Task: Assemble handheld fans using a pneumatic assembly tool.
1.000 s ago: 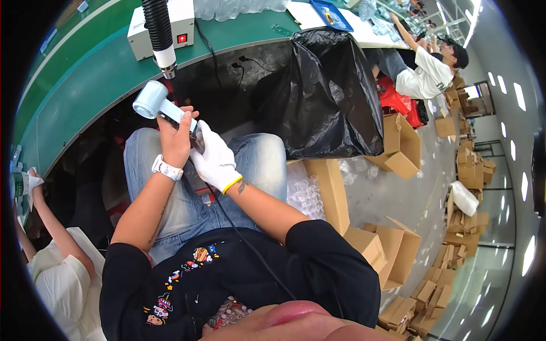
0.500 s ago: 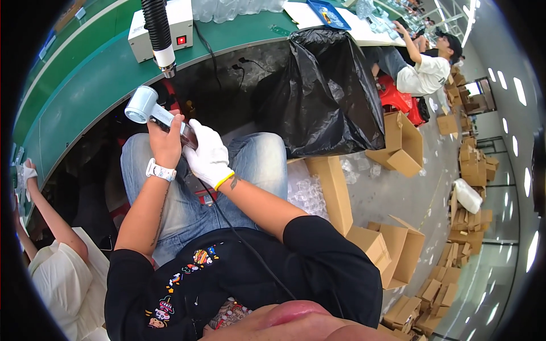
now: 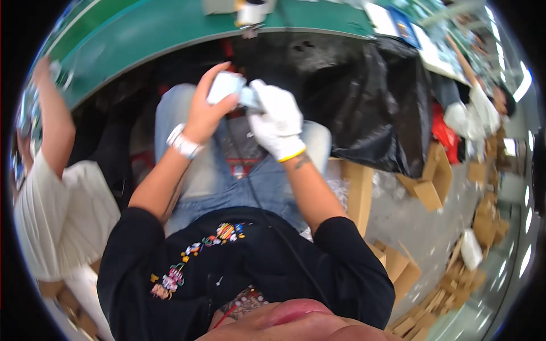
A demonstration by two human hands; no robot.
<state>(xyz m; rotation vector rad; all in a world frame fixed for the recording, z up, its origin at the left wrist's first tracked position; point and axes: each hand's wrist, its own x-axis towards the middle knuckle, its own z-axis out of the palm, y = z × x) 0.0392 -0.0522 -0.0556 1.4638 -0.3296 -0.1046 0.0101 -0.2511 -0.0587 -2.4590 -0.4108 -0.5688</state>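
Observation:
Between my hands, above my lap, is a pale blue hair-dryer-shaped device (image 3: 225, 86) with a rounded head and a handle. My bare left hand (image 3: 209, 108) is closed around its head, thumb on the near side and fingers at the far side. My right hand (image 3: 276, 116), in a white knitted glove with a yellow cuff edge, grips the handle next to it. Motion blur hides the finer details. A thin dark cord (image 3: 253, 193) runs down over my lap and shirt.
Ahead curves a green workbench (image 3: 165, 42), with a white-and-black tool nozzle (image 3: 250, 20) hanging over its edge. A black plastic bag (image 3: 375, 108) stands to the right, near open cardboard boxes (image 3: 435, 182). One co-worker (image 3: 62, 204) sits close on my left, another (image 3: 478, 113) at the far right.
My left hand has shifted from the device's handle to its head, and the device is now lower and turned. The view has swung left, moving the bench and bag rightward in the picture.

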